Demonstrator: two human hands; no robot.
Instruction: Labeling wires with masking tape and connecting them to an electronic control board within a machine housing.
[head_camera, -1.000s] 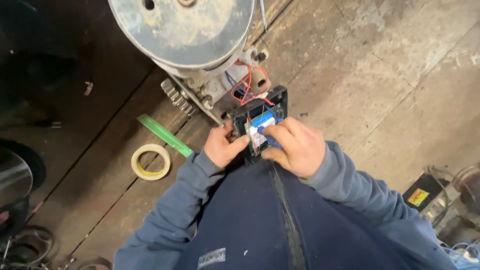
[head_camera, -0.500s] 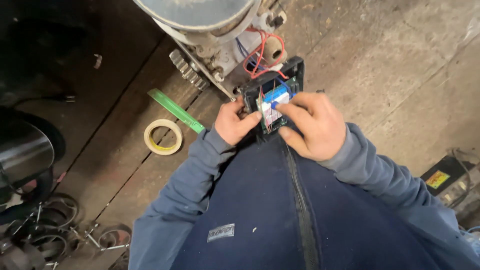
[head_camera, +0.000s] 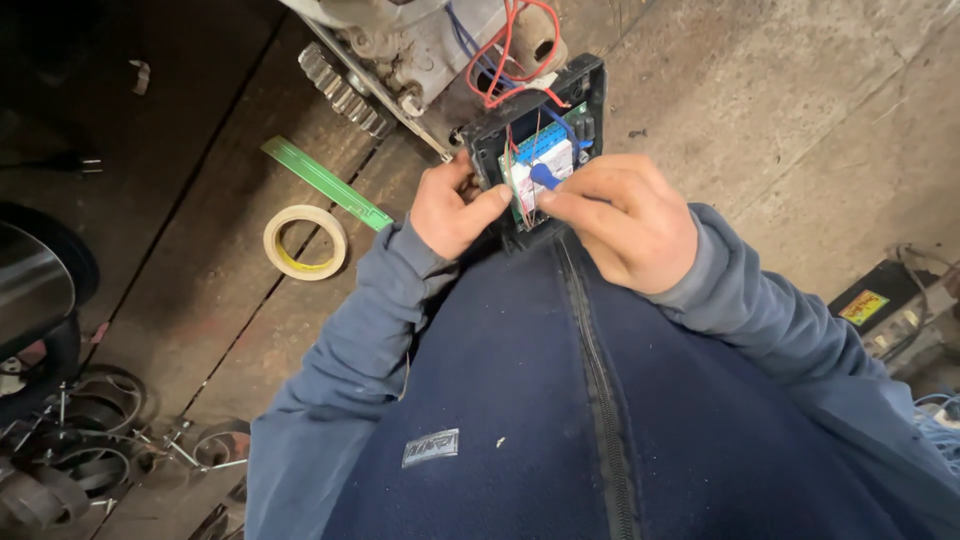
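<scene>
A black plastic control box with a green circuit board and blue terminal strip sits against my chest. My left hand grips its left edge. My right hand pinches a small blue-handled tool whose tip rests on the terminal strip. Red and blue wires run from the box up to a grey metal motor at the top of the view.
A roll of yellowish tape and a green flat strip lie on the wooden floor to the left. Metal rings and parts are piled at bottom left. A black box with a yellow label sits at right on concrete.
The view has tilted downward, so the motor has slid up toward the frame edge. Both hands stay on the control box, the right one still working at the terminals.
</scene>
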